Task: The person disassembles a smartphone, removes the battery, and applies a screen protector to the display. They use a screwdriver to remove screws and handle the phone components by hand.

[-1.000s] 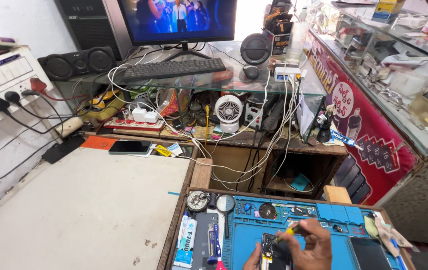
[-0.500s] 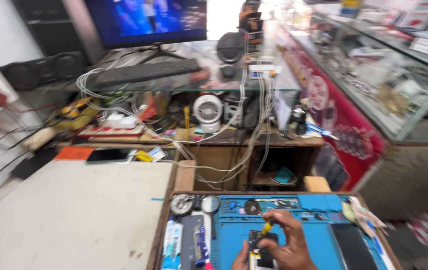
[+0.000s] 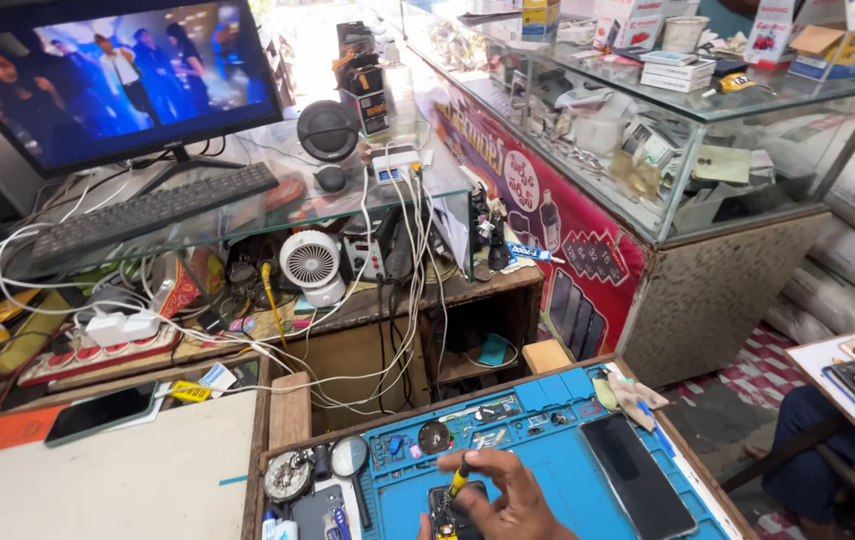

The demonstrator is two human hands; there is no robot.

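We're looking down at our right hand (image 3: 508,500) at the bottom edge of the view, fingers curled and pinching a small screwdriver (image 3: 459,480) with a yellow and black handle. Its tip is pointing down onto a dark opened phone (image 3: 445,512) that's lying on the blue work mat (image 3: 558,440), right under the hand. Our left hand (image 3: 426,526) is barely peeking in at the bottom edge beside the phone, so we can't tell if it's open or gripping anything.

Just to the right of the hand, another phone (image 3: 638,475) with a black screen is lying flat on the same mat. To the left, a round magnifier (image 3: 350,455) and a round tin of small parts (image 3: 289,474) are sitting near the mat's corner.

Further up, a little white fan (image 3: 310,262) is standing on the cluttered shelf among a tangle of white cables. Above that, a black keyboard (image 3: 153,207) is resting on the glass top in front of a monitor (image 3: 113,80) that's showing a video. A glass display counter (image 3: 648,130) is running along the right side.
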